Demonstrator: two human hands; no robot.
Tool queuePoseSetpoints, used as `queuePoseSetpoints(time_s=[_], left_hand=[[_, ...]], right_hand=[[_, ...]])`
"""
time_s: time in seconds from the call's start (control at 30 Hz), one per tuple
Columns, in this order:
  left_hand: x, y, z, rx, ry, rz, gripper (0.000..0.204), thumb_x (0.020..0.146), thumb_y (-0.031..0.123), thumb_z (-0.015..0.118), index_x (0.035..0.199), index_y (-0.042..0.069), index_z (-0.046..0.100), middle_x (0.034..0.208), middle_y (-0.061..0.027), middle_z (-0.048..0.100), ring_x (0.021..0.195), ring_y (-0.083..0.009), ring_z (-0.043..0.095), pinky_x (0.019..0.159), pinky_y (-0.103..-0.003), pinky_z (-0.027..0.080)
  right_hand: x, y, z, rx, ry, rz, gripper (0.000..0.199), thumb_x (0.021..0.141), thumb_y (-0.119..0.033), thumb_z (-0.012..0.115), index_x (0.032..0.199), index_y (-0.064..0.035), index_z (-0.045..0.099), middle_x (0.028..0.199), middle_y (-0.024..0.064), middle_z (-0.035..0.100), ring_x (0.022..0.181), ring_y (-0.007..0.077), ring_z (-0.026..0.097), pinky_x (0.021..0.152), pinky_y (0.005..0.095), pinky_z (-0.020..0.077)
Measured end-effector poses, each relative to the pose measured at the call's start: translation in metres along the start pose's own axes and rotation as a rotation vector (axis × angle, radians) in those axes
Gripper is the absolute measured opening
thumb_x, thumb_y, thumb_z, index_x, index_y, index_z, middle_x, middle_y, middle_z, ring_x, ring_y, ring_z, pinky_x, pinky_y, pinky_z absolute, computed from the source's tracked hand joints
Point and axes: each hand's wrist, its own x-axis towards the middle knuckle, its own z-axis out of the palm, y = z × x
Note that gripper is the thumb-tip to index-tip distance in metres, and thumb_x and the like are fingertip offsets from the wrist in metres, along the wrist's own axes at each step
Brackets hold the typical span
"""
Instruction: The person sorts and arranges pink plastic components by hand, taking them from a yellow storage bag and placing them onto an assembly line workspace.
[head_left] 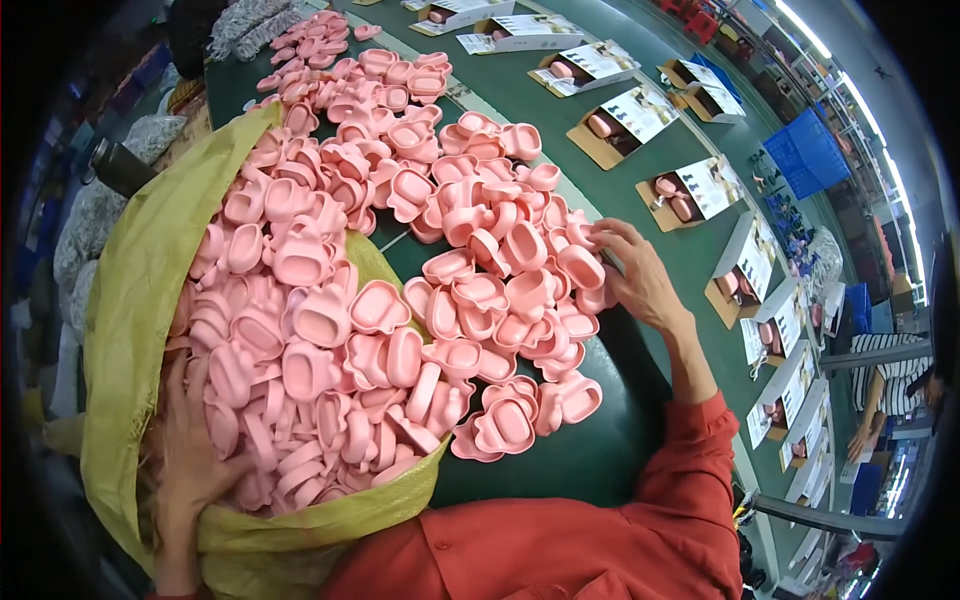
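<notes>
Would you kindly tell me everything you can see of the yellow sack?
The sack is a dull greenish yellow, thin and creased, and looks like woven plastic. It is at the left of the view beside the person, its mouth spread wide and filled with pink pieces; more lie beyond its rim on the green table. The person's left grip is inside, against the pieces. Its underside is hidden.

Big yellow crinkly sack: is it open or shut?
Open: the big yellow crinkly sack's mouth gapes wide, showing many pink, rounded, hollowed pieces heaped inside.
</notes>
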Motion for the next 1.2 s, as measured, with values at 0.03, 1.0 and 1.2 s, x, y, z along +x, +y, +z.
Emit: queuePoseSetpoints(time_s=[0.03,1.0,1.2], left_hand=[[0.001,0.003,0.006,0.026,0.034,0.010,0.129,0.051,0.036,0.094,0.158,0.012,0.025,0.159,-0.0222,0.023,0.140,-0.0455,0.036,0.109,-0.052,0.041],[0.167,0.135,0.107,-0.079,0.310,0.355,0.088,0.072,0.021,0.078,0.151,0.019,0.039,0.145,-0.0256,0.034,0.124,-0.0510,0.044,0.096,-0.056,0.050],[0.202,0.160,0.151,-0.133,0.404,0.398,0.095,0.068,0.003,0.070,0.155,0.021,0.033,0.152,-0.0232,0.029,0.138,-0.0509,0.031,0.103,-0.055,0.047]], right_hand=[[0.000,-0.004,0.004,0.053,0.067,0.067,0.028,0.087,-0.008,0.069,0.114,-0.0034,0.064,0.124,0.0145,0.061,0.112,0.0357,0.060,0.095,0.0414,0.0481],[-0.018,-0.011,0.041,0.143,0.402,0.066,0.017,0.088,-0.003,0.071,0.103,-0.0006,0.063,0.107,0.0104,0.069,0.086,0.0178,0.067,0.074,0.0312,0.0533],[-0.004,0.059,0.041,0.132,0.472,0.500,0.032,0.093,-0.024,0.069,0.113,0.0017,0.065,0.088,0.0103,0.069,0.078,0.0164,0.065,0.070,0.0297,0.0512]])
